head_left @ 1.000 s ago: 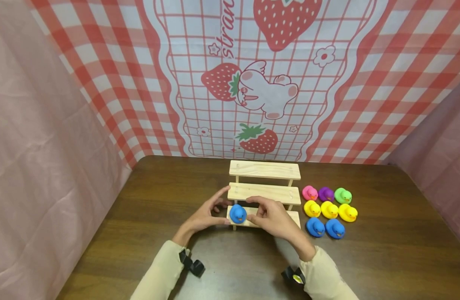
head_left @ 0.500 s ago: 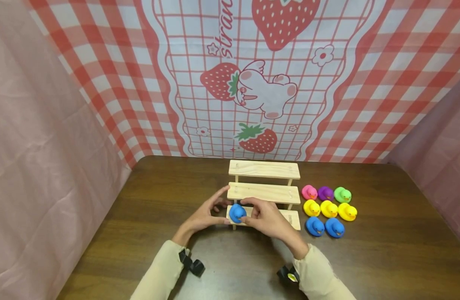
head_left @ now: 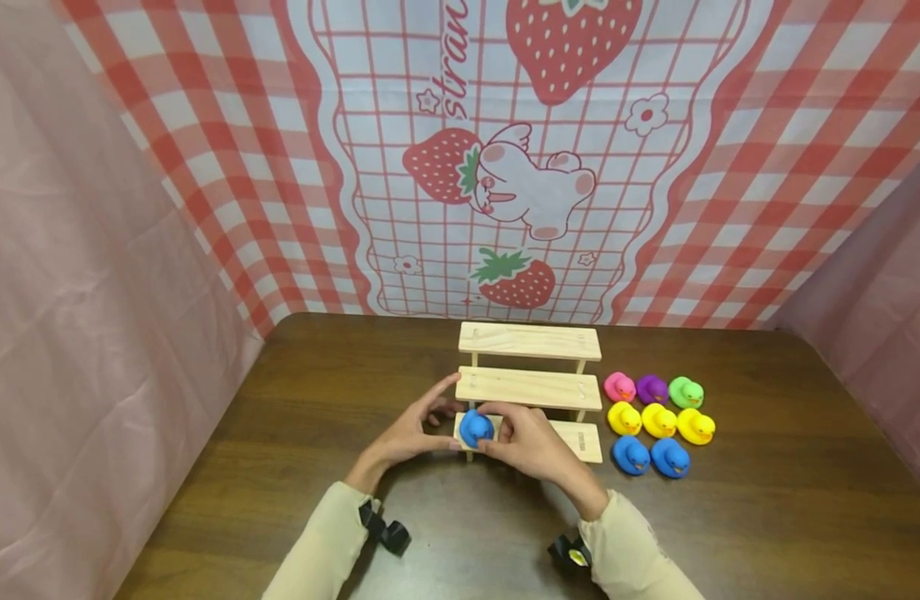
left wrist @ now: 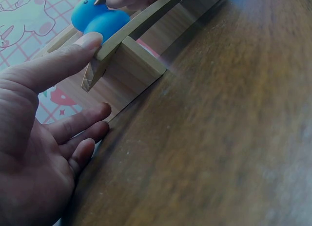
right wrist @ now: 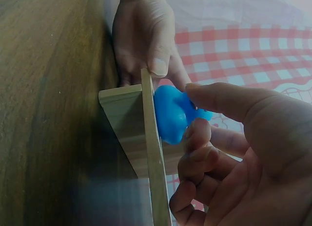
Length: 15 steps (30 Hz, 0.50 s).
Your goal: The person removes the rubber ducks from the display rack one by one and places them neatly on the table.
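Note:
A three-tier wooden stand (head_left: 527, 388) stands on the table. On the left end of its lowest tier sits a blue rubber duck (head_left: 472, 427). My right hand (head_left: 533, 442) pinches this duck between thumb and fingers; in the right wrist view the thumb (right wrist: 219, 97) lies against its head. At the stand's left end is my left hand (head_left: 406, 430), thumb and index finger spread wide. The left wrist view has that thumb (left wrist: 73, 58) resting on the tier's corner beside the duck, the other fingers loose near the stand's leg.
Right of the stand, more rubber ducks wait in rows on the brown table (head_left: 317, 375): a pink (head_left: 620, 387), a purple (head_left: 652, 389) and a green duck (head_left: 687, 392), three yellow ducks (head_left: 658, 421), and two blue ducks (head_left: 631, 456). A strawberry-print cloth (head_left: 460, 208) hangs behind.
My right hand has moved slightly left, from beside the blue duck to pinching it. The left hand keeps its place at the stand's end, and the duck looks turned a little.

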{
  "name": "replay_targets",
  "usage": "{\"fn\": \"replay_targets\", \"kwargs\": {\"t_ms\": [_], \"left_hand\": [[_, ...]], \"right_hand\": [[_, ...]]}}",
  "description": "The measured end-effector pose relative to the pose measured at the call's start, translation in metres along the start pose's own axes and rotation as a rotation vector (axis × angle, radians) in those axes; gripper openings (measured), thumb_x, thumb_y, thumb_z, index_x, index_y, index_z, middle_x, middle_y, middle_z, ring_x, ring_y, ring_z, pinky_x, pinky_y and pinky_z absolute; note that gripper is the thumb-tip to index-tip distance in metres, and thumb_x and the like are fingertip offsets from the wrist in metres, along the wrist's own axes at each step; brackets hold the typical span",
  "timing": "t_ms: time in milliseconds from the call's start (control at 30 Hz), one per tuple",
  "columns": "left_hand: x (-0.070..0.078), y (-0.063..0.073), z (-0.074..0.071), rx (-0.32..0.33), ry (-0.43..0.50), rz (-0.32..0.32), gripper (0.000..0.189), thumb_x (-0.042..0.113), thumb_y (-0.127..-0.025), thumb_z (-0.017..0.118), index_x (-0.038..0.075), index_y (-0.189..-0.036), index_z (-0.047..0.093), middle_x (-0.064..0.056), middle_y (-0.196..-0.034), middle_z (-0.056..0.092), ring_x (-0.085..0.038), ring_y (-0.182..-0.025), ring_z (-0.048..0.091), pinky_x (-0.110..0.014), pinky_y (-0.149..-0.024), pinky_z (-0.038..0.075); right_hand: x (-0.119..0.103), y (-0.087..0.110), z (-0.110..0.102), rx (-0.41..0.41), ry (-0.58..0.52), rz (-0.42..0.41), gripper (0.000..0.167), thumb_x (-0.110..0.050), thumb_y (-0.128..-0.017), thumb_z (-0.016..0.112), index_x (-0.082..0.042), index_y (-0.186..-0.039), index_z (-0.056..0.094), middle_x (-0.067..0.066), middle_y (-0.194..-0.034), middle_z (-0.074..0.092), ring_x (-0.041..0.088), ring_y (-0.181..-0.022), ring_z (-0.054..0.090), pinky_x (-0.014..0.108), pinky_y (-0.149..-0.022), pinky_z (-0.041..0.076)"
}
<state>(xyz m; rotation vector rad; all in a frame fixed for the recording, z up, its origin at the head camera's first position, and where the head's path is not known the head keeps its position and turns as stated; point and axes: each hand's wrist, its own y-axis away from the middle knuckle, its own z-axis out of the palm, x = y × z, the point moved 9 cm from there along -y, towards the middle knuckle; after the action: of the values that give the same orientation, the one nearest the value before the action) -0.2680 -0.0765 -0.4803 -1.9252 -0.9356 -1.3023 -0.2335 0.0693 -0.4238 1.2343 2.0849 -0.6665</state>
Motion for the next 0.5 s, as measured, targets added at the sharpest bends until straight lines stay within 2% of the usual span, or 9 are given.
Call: {"fn": "replay_targets", "kwargs": {"t_ms": [333,500], "left_hand": [[0.0006,0.0002,-0.0004,0.003,-0.005,0.011,0.099,0.012,-0.081,0.081,0.023,-0.16,0.023,-0.02,-0.134,0.062,-0.02,-0.12,0.056,-0.034,-0.092,0.04],[-0.0008,0.0,-0.0006,0.001,-0.005,0.006,0.099,0.013,-0.081,0.082,0.025,-0.16,0.023,-0.019,-0.135,0.062,-0.022,-0.121,0.055,-0.034,-0.092,0.04]], "right_hand": [[-0.0031,0.0012,0.0016,0.011,0.027,-0.033,0.042,-0.018,-0.083,0.08,-0.005,-0.121,0.068,-0.006,-0.059,0.057,-0.002,-0.047,0.047,0.019,-0.046,0.04],[-0.0037,0.001,0.0019,0.014,0.034,-0.028,0.039,-0.017,-0.084,0.08,-0.006,-0.119,0.069,-0.006,-0.059,0.057,-0.001,-0.046,0.047,0.019,-0.047,0.04]]}}
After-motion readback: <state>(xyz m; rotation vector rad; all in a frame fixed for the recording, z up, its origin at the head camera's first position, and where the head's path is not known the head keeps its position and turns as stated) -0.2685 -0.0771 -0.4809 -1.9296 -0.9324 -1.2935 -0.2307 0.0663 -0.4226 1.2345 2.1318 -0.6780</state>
